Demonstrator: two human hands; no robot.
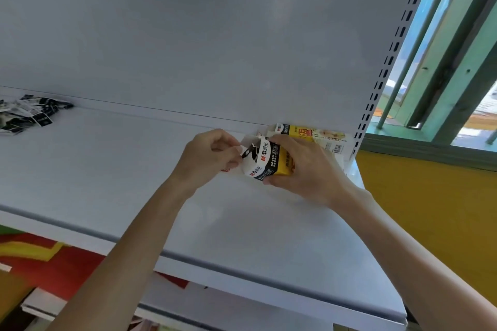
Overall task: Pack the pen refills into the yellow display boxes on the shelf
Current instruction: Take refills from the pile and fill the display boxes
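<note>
My right hand (pixel 309 169) grips a yellow, white and black display box (pixel 269 161), tilted just above the white shelf (pixel 134 169) at its right end. My left hand (pixel 212 153) pinches a small black-and-white refill pack (pixel 248 152) at the box's open left end. Behind them a second yellow display box (pixel 309 133) lies against the back panel. A pile of black-and-white refill packs (pixel 27 113) sits at the far left of the shelf.
The white back panel (pixel 215 48) rises behind the shelf, with a slotted upright (pixel 387 62) at its right edge. Beyond it are a green window frame (pixel 443 62) and a yellow wall (pixel 430 209). A lower shelf (pixel 215 312) shows beneath the front edge.
</note>
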